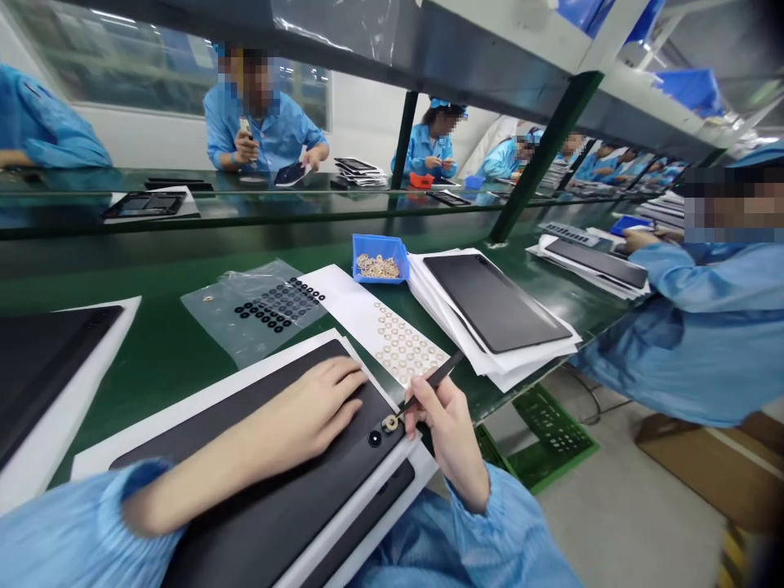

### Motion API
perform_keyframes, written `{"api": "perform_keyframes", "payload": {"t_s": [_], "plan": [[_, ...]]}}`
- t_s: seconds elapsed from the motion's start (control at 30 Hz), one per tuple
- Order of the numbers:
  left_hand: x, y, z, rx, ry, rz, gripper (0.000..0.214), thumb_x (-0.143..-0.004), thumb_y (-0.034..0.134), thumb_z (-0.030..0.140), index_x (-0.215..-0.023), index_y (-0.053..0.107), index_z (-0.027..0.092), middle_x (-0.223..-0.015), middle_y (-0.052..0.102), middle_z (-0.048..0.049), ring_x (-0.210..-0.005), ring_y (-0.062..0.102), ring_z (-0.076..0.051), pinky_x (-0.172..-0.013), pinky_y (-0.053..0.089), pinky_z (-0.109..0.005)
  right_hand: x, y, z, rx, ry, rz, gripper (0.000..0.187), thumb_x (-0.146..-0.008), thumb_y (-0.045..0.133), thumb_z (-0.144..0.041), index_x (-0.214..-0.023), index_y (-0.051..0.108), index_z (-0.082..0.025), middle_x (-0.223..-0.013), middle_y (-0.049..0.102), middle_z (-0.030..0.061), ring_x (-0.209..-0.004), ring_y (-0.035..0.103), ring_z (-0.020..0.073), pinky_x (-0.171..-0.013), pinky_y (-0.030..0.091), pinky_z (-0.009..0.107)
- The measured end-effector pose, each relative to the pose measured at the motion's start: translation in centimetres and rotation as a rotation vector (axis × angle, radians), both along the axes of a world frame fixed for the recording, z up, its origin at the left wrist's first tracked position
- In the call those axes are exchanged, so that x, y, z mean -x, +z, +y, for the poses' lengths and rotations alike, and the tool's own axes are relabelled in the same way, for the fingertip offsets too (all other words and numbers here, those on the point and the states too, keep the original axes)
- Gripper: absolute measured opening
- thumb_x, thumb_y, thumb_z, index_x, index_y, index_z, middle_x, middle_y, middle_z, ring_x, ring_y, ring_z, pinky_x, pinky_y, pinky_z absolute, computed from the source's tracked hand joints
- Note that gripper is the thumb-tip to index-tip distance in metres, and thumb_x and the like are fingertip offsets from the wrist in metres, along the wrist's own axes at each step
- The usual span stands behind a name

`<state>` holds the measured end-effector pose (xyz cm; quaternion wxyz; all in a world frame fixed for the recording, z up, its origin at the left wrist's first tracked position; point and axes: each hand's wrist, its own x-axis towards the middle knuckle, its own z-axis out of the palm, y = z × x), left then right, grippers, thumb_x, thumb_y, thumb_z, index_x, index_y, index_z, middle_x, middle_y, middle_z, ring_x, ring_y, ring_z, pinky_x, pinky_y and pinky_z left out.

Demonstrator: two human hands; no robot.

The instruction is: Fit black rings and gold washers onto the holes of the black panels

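Currently, a gold ring (390,423) is met by dark tweezers (442,371) on a dark panel (263,518)

The tweezers are grasped between the thumb and fingers of the right hand (442,412), and their tip is brought to the gold ring, which is seen over a round spot near the panel's edge. Whether the ring is fully seated cannot be told. Just beside it, a black round piece (375,438) is seen. Nothing is gripped by the left hand (322,400); it is laid on the panel with its fingers loosely bent. White paper is seen under the panel, and part of a second dark panel (383,498) is shown below its near edge.

Beyond the hands, rows of pale rings (401,339) are set out on a white strip (344,296). Beside it, black rings (275,306) are spread over a clear plastic sheet (211,309) on the green tabletop (160,351). More rings are contained in a blue bin (375,245). To its right, another dark panel (493,302) is carried by stacked white sheets (436,314). Across the tabletop, a flat piece is held by a person in blue (263,122).
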<state>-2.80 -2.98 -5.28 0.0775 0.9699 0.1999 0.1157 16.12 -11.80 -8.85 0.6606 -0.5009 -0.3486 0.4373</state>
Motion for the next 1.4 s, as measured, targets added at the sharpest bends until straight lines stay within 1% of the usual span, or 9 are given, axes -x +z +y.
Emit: {"api": "perform_keyframes", "payload": {"t_s": [0.07, 0.13, 0.23, 0.57, 0.83, 1.07, 1.23, 1.33, 1.4], "plan": [[1.1, 0.0, -2.0, 0.010, -0.027, -0.043, 0.034, -0.099, 0.031, 0.019, -0.126, 0.051, 0.015, -0.132, 0.053, -0.0121, -0.125, 0.047, -0.022, -0.105, 0.042, -0.040, 0.1, -0.4, 0.1, 0.001, -0.007, -0.024, 0.034, -0.082, 0.065, -0.048, -0.076, 0.049, -0.018, -0.049, 0.054, -0.0064, -0.036, 0.050, 0.0070, -0.035, 0.042, 0.017], [1.7, 0.0, -3.4, -0.010, -0.079, -0.026, 0.033, -0.098, 0.036, 0.019, -0.127, 0.050, 0.019, -0.132, 0.053, -0.0101, -0.127, 0.045, -0.024, -0.106, 0.041, -0.047, 0.0, -0.5, 0.2, 0.012, -0.002, -0.074, 0.033, -0.085, 0.062, -0.047, -0.076, 0.048, -0.018, -0.047, 0.054, -0.0065, -0.035, 0.049, 0.0070, -0.035, 0.042, 0.017], [1.5, 0.2, -4.3, -0.023, -0.149, 0.030, 0.036, -0.095, 0.043, 0.020, -0.131, 0.048, 0.025, -0.133, 0.052, -0.0084, -0.127, 0.044, -0.028, -0.104, 0.040, -0.055, -0.1, -0.4, 0.0, 0.033, -0.006, -0.128, 0.032, -0.086, 0.060, -0.047, -0.078, 0.049, -0.019, -0.046, 0.053, -0.0067, -0.035, 0.048, 0.0075, -0.036, 0.042, 0.018], [0.8, 0.4, -4.1, -0.021, -0.123, 0.103, 0.041, -0.094, 0.045, 0.019, -0.134, 0.048, 0.028, -0.133, 0.052, -0.0068, -0.125, 0.044, -0.030, -0.101, 0.040, -0.057, 0.0, -0.2, -0.6, 0.078, -0.006, -0.197, 0.027, -0.090, 0.057, -0.044, -0.080, 0.049, -0.020, -0.047, 0.050, -0.0067, -0.038, 0.049, 0.0090, -0.039, 0.043, 0.020], [0.5, 0.5, -4.3, -0.038, -0.096, 0.082, 0.041, -0.093, 0.046, 0.018, -0.133, 0.050, 0.027, -0.133, 0.053, -0.0057, -0.124, 0.044, -0.028, -0.103, 0.038, -0.053, -0.1, 0.1, -0.5, 0.066, -0.003, -0.224, 0.025, -0.091, 0.055, -0.041, -0.080, 0.049, -0.019, -0.047, 0.051, -0.0064, -0.038, 0.050, 0.0089, -0.039, 0.043, 0.019], [0.6, 0.0, -4.4, -0.028, -0.087, 0.072, 0.041, -0.093, 0.045, 0.017, -0.133, 0.049, 0.027, -0.134, 0.052, -0.0055, -0.127, 0.040, -0.029, -0.105, 0.035, -0.054, -0.1, 0.1, -0.7, 0.071, -0.007, -0.254, 0.025, -0.091, 0.055, -0.040, -0.079, 0.048, -0.020, -0.048, 0.050, -0.0067, -0.038, 0.051, 0.0086, -0.040, 0.043, 0.019], [0.6, 0.0, -4.4, -0.031, -0.092, 0.069, 0.042, -0.092, 0.045, 0.017, -0.133, 0.049, 0.027, -0.134, 0.052, -0.0056, -0.127, 0.041, -0.029, -0.105, 0.035, -0.053, -0.1, 0.2, -0.7, 0.071, -0.010, -0.267, 0.024, -0.091, 0.055, -0.039, -0.078, 0.048, -0.021, -0.048, 0.050, -0.0063, -0.038, 0.051, 0.0102, -0.039, 0.043, 0.021], [0.5, 0.1, -4.3, -0.022, -0.087, 0.064, 0.041, -0.092, 0.046, 0.017, -0.131, 0.051, 0.028, -0.132, 0.054, -0.0049, -0.124, 0.044, -0.028, -0.105, 0.035, -0.051, 0.0, -0.1, -0.7, 0.060, -0.023, -0.287, 0.021, -0.090, 0.056, -0.036, -0.078, 0.048, -0.021, -0.052, 0.052, -0.0050, -0.037, 0.049, 0.0100, -0.038, 0.041, 0.022], [0.6, 0.2, -4.3, -0.026, -0.092, 0.060, 0.041, -0.092, 0.047, 0.018, -0.131, 0.051, 0.028, -0.131, 0.055, -0.0037, -0.122, 0.046, -0.027, -0.104, 0.035, -0.050, 0.1, -0.5, -1.0, 0.015, -0.046, -0.358, 0.015, -0.090, 0.056, -0.030, -0.080, 0.050, -0.021, -0.061, 0.056, -0.0020, -0.041, 0.050, 0.0098, -0.040, 0.042, 0.023]]}}
